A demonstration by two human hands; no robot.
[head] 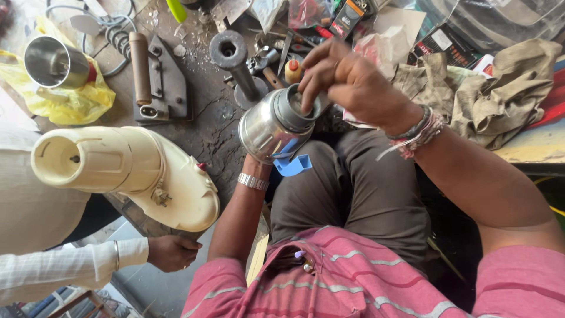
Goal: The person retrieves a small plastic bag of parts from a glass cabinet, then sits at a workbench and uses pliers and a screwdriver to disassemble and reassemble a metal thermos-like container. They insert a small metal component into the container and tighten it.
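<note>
Your right hand (347, 79) has its fingertips (307, 97) curled down into the open mouth of the steel jar (273, 126), pinched on something at the bottom of the opening that the fingers themselves hide; the grip reads as closed, though what it closes on cannot be told. Your left hand is almost wholly hidden behind the jar, only the wrist with its metal bracelet (253, 181) showing below, so it appears to cradle the body from underneath, and whether those fingers wrap or merely prop cannot be told. The jar is tilted, mouth toward the far right, held over your lap rather than resting on the bench, with a blue plastic piece (292, 165) just beside its near edge. The step in hand looks like work on a part seated inside the mouth; the next move probably calls for a steady counter-hold below while the upper fingers turn or lift. Outward to the far side stand a dark metal post (231, 59) and a wooden-handled tool (140, 68) on the worn bench (203, 126); to the left lies a cream mixer base (126, 171); near it another person's hand (172, 252) rests; crumpled rags (488, 94) lie to the right.
</note>
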